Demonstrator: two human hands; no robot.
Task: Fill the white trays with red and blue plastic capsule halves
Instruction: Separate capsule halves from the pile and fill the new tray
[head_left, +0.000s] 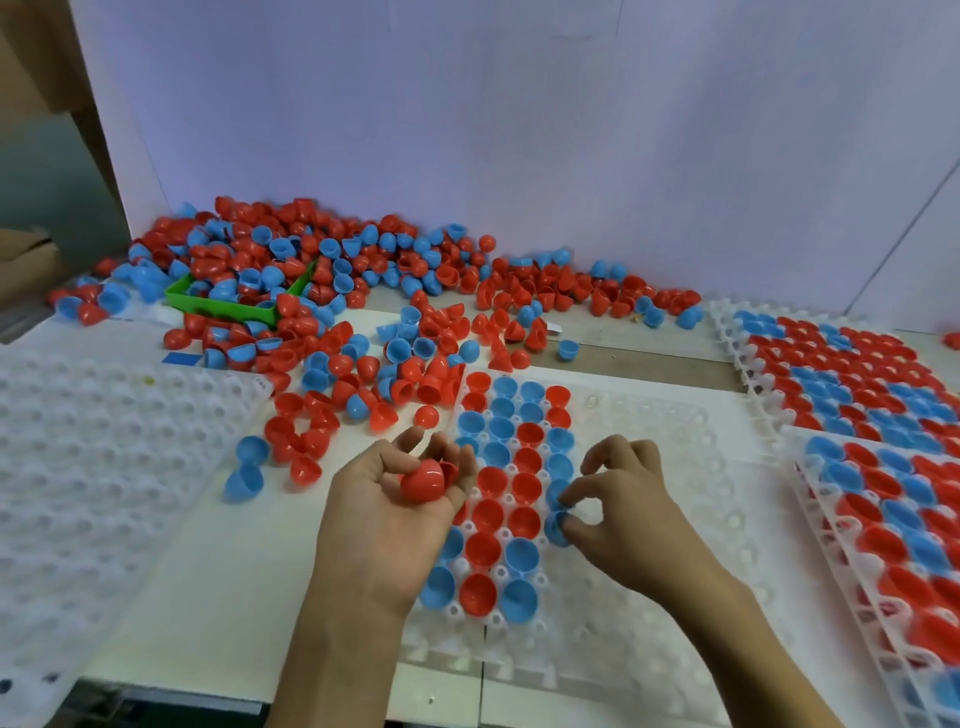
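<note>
Between the hands, centre tray (623, 447) sits on the white table (249, 571), left columns filled with red and blue halves, open sides up; right columns still bare sockets. Left hand (395, 499), palm up, cups a red half (423, 480) in curled fingers, dome toward camera, just left of tray's left edge. Right hand (618, 499) pinches a blue half (557, 527) at fingertips, tilted, touching the fourth column near mid-tray; exact seating cannot tell. Empty tray (104, 467) lies at left, apart from centre tray with bare table strip between. Filled trays (872, 457) stacked at right, close to centre tray's right edge. Loose pile (322, 291) of halves spreads along the back wall and down to centre tray's far-left corner, partly burying a green bin (228, 304).
</note>
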